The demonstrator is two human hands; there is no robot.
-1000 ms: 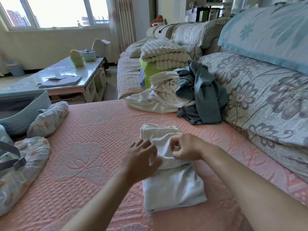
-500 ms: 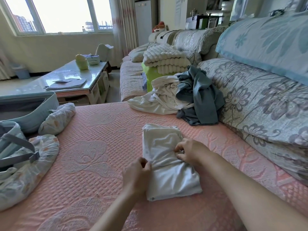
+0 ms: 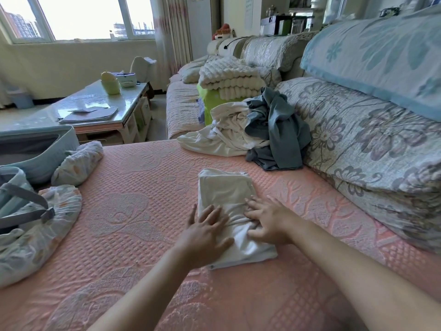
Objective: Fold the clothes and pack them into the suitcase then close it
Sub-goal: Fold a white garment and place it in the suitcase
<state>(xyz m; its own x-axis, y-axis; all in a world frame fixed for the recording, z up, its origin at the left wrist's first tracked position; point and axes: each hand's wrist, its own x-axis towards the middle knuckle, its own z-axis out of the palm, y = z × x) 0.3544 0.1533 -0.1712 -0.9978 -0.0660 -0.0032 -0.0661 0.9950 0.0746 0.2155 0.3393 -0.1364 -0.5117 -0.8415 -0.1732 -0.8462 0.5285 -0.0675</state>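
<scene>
The light blue suitcase (image 3: 40, 151) lies open at the left edge of the pink bedspread (image 3: 133, 211). Its far half shows a dark lining, and what it holds cannot be made out. The near half has two grey straps (image 3: 26, 206) meeting at a buckle, with a floral cloth (image 3: 40, 237) bunched against it and spilling onto the bedspread. A second floral piece, a rolled bundle (image 3: 77, 163), lies just beside the far half. One folded white garment (image 3: 224, 194) sits in the middle of the bedspread, well apart from the suitcase. Both hands rest flat on its near part: the left hand (image 3: 205, 232) and the right hand (image 3: 267, 220) have straight, spread fingers pressing the cloth down, and neither grasps anything. Beyond it lies a loose heap of two pieces, a white garment (image 3: 214, 139) and a grey-blue garment (image 3: 281, 132), against the floral cushions (image 3: 370, 144). Behind the heap a cream blanket (image 3: 229, 77) is stacked on a bright green box (image 3: 210, 103). The coffee table (image 3: 100, 120) carries a yellow-green pot (image 3: 110, 83), a small tub (image 3: 125, 80) and some papers (image 3: 90, 113) whose print is too small to read. A blue bin (image 3: 22, 101) stands on the floor below the window.
</scene>
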